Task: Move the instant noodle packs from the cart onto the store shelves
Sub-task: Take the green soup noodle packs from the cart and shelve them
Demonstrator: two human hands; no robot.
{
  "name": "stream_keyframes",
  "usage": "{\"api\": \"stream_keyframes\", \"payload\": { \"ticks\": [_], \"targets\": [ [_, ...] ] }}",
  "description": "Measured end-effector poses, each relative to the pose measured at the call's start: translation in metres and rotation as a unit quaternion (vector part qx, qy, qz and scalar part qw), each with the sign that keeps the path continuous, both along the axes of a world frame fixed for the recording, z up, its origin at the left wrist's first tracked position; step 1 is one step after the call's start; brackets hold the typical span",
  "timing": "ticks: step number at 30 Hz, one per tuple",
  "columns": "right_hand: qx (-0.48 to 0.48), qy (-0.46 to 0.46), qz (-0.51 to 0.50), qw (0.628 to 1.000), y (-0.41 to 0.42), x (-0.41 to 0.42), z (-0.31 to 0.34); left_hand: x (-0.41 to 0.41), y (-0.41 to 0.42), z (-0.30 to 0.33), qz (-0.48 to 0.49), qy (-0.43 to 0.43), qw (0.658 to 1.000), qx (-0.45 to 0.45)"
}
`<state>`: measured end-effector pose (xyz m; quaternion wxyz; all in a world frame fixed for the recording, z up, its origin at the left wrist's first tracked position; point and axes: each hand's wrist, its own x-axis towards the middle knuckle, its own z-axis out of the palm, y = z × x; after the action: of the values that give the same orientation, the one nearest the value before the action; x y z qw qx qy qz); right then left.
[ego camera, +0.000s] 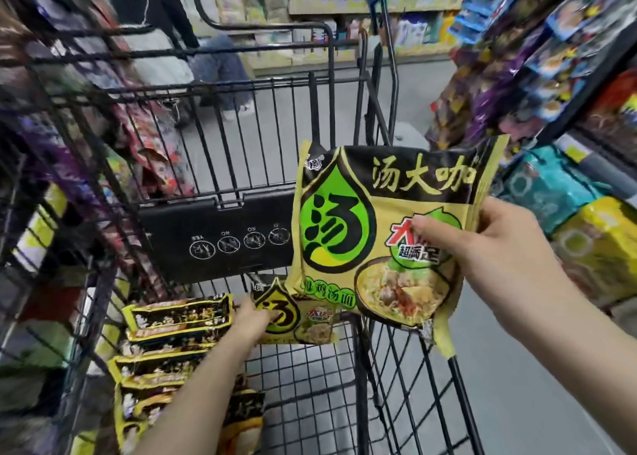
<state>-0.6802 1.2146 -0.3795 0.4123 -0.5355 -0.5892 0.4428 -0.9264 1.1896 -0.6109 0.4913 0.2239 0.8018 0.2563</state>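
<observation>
Right hand (496,248) grip is pinching a yellow-green noodle pack (382,227), holding it up above the cart (310,117) rim. Left hand (253,320) grip is curling on a second pack (296,320) inside the cart, beside stacked packs (165,344). Store shelves (565,75) standing at right.

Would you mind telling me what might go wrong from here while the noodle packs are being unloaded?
1. The right hand pinches the raised noodle pack only at its right edge, so the pack may slip or swing out of the grip.
2. The left hand reaches for a second pack deep in the cart; lifting it could snag on the wire side.
</observation>
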Motion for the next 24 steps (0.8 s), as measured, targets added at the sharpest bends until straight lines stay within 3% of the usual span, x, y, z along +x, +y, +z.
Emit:
{"api": "stream_keyframes", "payload": {
  "ticks": [9,16,24],
  "targets": [
    [0.003,0.038,-0.012,0.999,0.004,-0.005,0.000,0.002,0.006,-0.011,0.010,0.046,0.996,0.071],
    [-0.003,0.055,-0.016,0.998,0.003,-0.009,0.002,0.002,-0.004,-0.011,-0.027,0.015,0.998,0.051],
    [-0.005,0.067,-0.015,0.998,-0.001,-0.005,0.007,0.020,-0.018,0.016,-0.066,0.035,0.986,0.151]
  ]
}}
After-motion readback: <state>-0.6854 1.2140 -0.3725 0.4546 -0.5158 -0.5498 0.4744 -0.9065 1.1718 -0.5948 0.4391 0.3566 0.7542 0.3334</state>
